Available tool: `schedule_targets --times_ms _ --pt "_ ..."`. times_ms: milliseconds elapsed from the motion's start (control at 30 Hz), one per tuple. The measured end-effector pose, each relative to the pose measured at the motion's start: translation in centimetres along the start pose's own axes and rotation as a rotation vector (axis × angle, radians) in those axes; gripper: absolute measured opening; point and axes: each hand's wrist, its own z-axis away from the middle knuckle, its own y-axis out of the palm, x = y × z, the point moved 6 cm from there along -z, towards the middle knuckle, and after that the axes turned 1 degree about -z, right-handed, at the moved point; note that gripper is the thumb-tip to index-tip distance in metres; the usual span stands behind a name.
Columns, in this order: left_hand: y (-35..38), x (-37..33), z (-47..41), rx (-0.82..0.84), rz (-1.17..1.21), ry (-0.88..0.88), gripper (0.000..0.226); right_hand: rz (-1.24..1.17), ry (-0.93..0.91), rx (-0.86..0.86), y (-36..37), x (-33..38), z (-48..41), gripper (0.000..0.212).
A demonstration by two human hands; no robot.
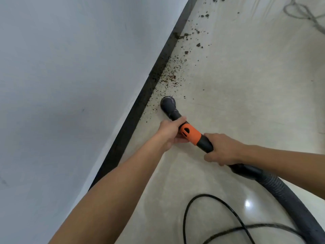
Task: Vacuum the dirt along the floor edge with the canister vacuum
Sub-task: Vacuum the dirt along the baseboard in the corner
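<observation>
Glossy pale floor (pixel 246 103), ribbed, seemingly plastic hose (pixel 284 196), matt wall (pixel 70 67)

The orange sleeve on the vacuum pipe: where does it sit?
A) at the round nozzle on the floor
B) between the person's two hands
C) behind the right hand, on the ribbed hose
B: the orange sleeve lies between the left hand and the right hand, which both grip the dark pipe.
</observation>
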Motion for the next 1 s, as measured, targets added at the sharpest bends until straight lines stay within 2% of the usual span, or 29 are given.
schedule_targets --times_ms 133,300,400,533,667,800,1000 --pt "-1.6 -0.4 -0.3 -0.048 -0.023 -0.020 0.043 0.107 -0.047 -0.077 0.1 1.2 -1.0 0.025" --pt "-5.8 5.9 5.8 -0.078 -0.023 -0.131 0.038 0.201 -0.179 0.093 5.6 3.1 2.7 0.026" --pt "-7.1 8.1 7.7 -0.111 0.010 -0.153 0.033 0.238 -0.229 0.132 7.3 3.6 3.2 0.028" --pt "-6.3 6.1 4.8 -0.106 0.021 -0.118 0.032 0.223 -0.194 0.078 5.7 2.9 1.0 0.027" --pt "-4.7 1.2 -0.3 -0.097 -0.002 -0.039 0.037 0.126 -0.119 -0.063 2.2 2.4 -2.7 0.024" --pt "-3.5 -2.5 -2.9 -0.108 -0.003 0.014 0.035 0.041 -0.056 -0.117 -0.6 3.1 -4.9 0.021" --pt "-6.4 1.9 1.4 -0.145 -0.016 -0.044 0.040 0.108 -0.119 -0.035 3.8 4.5 -1.1 0.027"
